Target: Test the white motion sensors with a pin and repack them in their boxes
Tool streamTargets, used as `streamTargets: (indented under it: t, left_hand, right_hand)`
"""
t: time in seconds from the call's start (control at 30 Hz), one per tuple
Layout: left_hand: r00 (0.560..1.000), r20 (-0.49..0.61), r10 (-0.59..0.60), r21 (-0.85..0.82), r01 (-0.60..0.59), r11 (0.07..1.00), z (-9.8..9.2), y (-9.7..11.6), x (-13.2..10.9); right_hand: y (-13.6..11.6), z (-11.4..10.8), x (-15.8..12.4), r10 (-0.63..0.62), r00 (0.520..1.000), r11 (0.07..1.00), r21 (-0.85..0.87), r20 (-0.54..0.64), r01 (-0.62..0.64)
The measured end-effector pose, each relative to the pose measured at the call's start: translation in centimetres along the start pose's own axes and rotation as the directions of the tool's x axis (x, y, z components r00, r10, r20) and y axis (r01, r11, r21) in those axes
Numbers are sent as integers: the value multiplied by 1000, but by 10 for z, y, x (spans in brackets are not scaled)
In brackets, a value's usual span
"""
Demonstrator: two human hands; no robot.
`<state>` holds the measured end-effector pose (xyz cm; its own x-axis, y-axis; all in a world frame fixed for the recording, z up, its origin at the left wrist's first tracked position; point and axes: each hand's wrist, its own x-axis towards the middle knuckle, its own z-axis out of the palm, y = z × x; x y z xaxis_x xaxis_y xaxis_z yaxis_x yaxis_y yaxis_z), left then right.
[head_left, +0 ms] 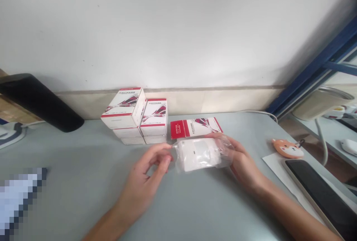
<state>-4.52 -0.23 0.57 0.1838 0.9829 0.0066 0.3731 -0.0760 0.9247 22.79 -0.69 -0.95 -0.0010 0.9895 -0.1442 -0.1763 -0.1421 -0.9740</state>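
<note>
My right hand point(240, 159) grips the right end of a white motion detector point(200, 153), which is wrapped in a clear plastic bag point(226, 150). The detector is held just above the desk, its paler window facing up. At the bag's left edge, my left hand point(150, 170) has its thumb and fingers curled in, and the index fingertip meets the plastic. Directly behind the detector lies a red and white detector box point(195, 127), partly covered by the bag and my right fingers.
Several similar boxes point(126, 103) are stacked by the wall. A black cylindrical object point(41, 101) leans at the left. On the right are a phone point(320, 192), a paper sheet point(275, 163) and an orange animal-faced case point(288, 148). Blue metal framing point(309, 62) borders the desk.
</note>
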Motion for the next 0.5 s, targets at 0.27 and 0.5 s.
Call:
streamTargets:
  t: [0.27, 0.5]
  left_hand:
    - [996, -93, 18, 63, -12, 998, 3, 7, -3]
    - [972, -79, 223, 198, -204, 959, 2, 5, -5]
  right_hand:
    - [4, 5, -8, 137, 988, 989, 52, 75, -141]
    - [7, 3, -4, 119, 990, 992, 29, 71, -121]
